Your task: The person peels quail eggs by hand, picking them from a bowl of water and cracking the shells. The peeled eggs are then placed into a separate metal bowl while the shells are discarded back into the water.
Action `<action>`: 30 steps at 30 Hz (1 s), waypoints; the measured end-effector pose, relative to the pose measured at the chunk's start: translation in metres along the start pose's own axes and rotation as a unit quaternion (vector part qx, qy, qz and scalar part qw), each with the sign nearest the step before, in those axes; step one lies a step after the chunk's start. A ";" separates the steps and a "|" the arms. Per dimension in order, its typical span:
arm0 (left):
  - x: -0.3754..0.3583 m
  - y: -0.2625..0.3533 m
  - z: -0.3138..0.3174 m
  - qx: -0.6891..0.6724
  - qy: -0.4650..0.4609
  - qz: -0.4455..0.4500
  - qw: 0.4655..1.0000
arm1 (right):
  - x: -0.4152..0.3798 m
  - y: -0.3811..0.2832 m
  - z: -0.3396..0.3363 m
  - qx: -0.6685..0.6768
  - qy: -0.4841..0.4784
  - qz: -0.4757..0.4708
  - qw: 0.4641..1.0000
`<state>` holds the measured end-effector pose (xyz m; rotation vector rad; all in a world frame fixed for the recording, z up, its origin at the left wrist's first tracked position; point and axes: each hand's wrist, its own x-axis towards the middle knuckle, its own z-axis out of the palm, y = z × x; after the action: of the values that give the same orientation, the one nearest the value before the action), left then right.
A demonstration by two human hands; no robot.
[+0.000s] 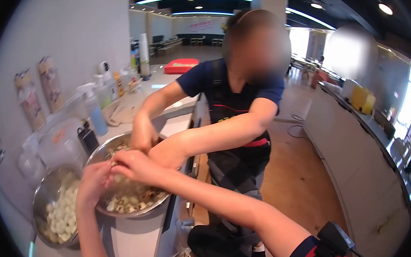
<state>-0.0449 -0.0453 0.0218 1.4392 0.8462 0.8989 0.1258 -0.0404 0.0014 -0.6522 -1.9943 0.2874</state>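
Left hand: the left hand (93,182) hangs over the near rim of the large steel bowl (139,212), fingers curled narrow around something small; what it holds I cannot tell.
Right hand: the right hand (136,167) touches the left above the bowl's middle, fingers pinched close.
Doing it well: I judge it best to keep both hands low over the bowl so the scraps drop inside.
Bowl: round and upright, mouth up, no long axis, filled with shelled bits.
Second bowl: the smaller bowl (41,199) of pale round pieces sits just left.
Co-worker: a person's hands (144,135) reach into the far side.
Beyond: a spray bottle (94,110).
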 end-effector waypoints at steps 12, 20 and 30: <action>0.010 -0.008 -0.002 -0.024 0.018 0.021 0.999 | -0.002 -0.005 -0.004 0.037 0.020 -0.013 0.999; 0.005 -0.005 0.002 -0.046 0.023 0.019 0.998 | 0.000 0.005 0.002 0.049 0.096 -0.062 0.992; 0.002 -0.007 0.000 -0.022 0.016 -0.011 1.000 | -0.002 0.006 0.005 -0.016 0.049 -0.008 0.999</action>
<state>-0.0443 -0.0427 0.0153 1.3782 0.8592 0.9213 0.1242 -0.0364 -0.0052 -0.6580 -1.9130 0.2113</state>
